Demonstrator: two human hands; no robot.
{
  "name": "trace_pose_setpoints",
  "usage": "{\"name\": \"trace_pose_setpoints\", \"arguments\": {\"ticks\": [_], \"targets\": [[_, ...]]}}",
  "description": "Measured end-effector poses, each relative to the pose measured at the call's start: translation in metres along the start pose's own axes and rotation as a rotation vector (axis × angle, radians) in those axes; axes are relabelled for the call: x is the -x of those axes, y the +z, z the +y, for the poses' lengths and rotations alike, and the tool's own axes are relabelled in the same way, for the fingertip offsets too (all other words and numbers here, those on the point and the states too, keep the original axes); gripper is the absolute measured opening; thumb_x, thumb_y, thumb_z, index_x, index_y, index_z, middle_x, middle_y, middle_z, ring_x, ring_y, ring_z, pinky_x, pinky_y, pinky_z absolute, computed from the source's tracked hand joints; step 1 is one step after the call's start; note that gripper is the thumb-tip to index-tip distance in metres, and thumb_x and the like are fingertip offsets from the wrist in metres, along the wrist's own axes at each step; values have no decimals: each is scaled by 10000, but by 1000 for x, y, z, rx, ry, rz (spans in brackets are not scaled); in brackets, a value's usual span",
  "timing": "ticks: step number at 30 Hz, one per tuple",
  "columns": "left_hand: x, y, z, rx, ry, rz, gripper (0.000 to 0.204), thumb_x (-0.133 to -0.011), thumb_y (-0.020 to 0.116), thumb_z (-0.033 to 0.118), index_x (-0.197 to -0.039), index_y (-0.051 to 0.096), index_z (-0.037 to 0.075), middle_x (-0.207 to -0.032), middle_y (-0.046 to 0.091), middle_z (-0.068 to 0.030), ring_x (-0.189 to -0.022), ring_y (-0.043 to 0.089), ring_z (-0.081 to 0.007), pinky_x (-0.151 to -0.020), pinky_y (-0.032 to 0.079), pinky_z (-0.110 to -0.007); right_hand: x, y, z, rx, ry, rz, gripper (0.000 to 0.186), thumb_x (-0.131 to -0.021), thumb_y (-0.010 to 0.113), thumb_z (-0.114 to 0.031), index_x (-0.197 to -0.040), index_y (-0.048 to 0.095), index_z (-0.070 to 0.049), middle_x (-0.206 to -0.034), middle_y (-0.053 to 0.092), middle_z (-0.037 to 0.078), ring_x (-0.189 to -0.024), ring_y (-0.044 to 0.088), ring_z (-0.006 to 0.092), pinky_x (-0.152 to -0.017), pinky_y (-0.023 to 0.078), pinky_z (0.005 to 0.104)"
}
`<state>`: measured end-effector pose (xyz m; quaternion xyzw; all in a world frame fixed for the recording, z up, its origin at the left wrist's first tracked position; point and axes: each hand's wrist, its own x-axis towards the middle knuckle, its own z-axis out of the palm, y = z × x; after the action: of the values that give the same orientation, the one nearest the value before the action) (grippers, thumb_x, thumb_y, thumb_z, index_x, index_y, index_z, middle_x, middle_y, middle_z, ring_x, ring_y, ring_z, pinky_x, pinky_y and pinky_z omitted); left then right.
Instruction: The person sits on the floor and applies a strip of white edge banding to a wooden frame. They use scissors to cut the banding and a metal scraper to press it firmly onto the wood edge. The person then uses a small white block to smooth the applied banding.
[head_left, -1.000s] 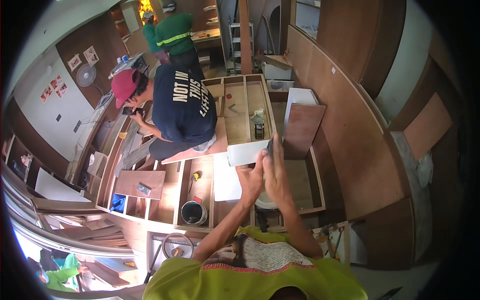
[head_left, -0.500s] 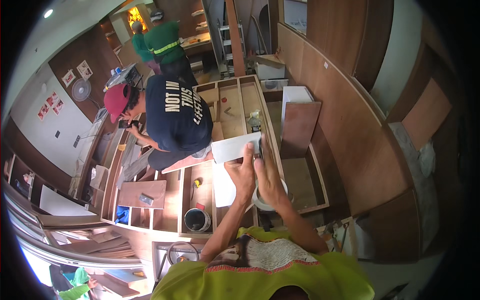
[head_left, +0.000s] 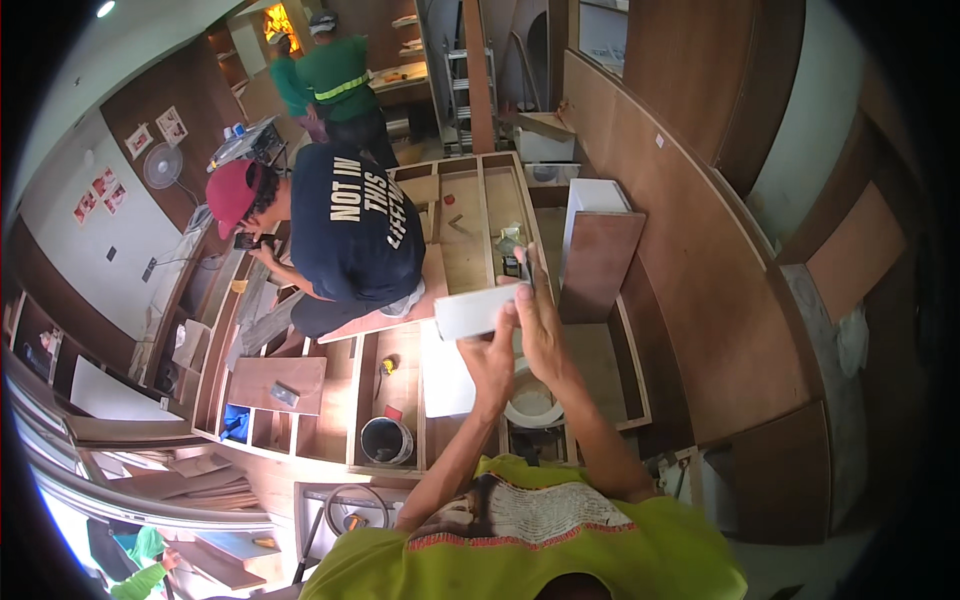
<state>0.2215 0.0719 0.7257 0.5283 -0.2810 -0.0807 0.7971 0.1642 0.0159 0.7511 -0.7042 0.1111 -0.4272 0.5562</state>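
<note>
My left hand (head_left: 490,368) is closed on a small white rectangular panel (head_left: 474,314), with the thumb on its right end. My right hand (head_left: 543,335) is at that same end, its fingers pointing away from me. A slim dark thing shows at its fingertips, too small to name. Under my hands lie a white sheet (head_left: 446,378) and a white ring-shaped roll (head_left: 535,412) on the wooden frame (head_left: 428,440). Left of them are a yellow tape measure (head_left: 388,364) and a bucket (head_left: 385,440) with a grey-smeared rim.
A co-worker (head_left: 355,225) in a dark shirt and red cap sits on the frame just ahead, holding a phone. A loose board (head_left: 275,385) lies to the left. A white and brown box (head_left: 600,250) stands right. Two people in green are farther back near a ladder (head_left: 470,85).
The white panel has come lower and nearer to me, and its angle has changed. My right hand's fingers now reach past its far edge. More of the ring-shaped roll shows.
</note>
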Motion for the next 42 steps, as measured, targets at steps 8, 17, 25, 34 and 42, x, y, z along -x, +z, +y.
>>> {"name": "trace_pose_setpoints", "arguments": {"ticks": [8,17,25,34,42], "targets": [[-4,4,-8,155,0,24,144,-947,605,91,-1014,658,-25,-923,673,-59,-820,618,-119,-736,495,-254,-9,1,12,87,-27,-9,647,-1028,386,-288,-1493,119,74,-1517,221,303,-1436,200,391,-1158,182,401],[-18,1,-28,86,-7,-9,163,-959,580,82,-1039,655,-38,-947,681,-69,-840,624,-124,-727,502,-260,-21,1,20,129,-27,37,628,-1026,380,-286,-1481,153,82,-1494,264,313,-1408,263,404,-1147,226,398],[-26,9,-19,69,4,17,165,-944,609,101,-1035,650,-31,-937,678,-79,-816,624,-135,-722,504,-274,-31,2,15,-130,117,37,661,-1030,381,-334,-1492,138,71,-1483,289,310,-1404,288,374,-1133,249,384],[-31,8,-11,68,-48,-2,177,-941,627,132,-1017,663,-24,-940,678,-67,-841,617,-122,-746,493,-263,-32,4,17,-72,53,35,631,-1032,382,-293,-1494,140,63,-1498,274,293,-1404,292,376,-1136,246,384],[-37,3,-18,51,-17,-25,158,-951,600,90,-1057,640,-20,-971,668,-63,-856,617,-116,-741,498,-262,-31,8,26,108,-30,45,655,-1033,372,-316,-1499,112,64,-1504,241,307,-1411,252,395,-1149,206,392]]}}
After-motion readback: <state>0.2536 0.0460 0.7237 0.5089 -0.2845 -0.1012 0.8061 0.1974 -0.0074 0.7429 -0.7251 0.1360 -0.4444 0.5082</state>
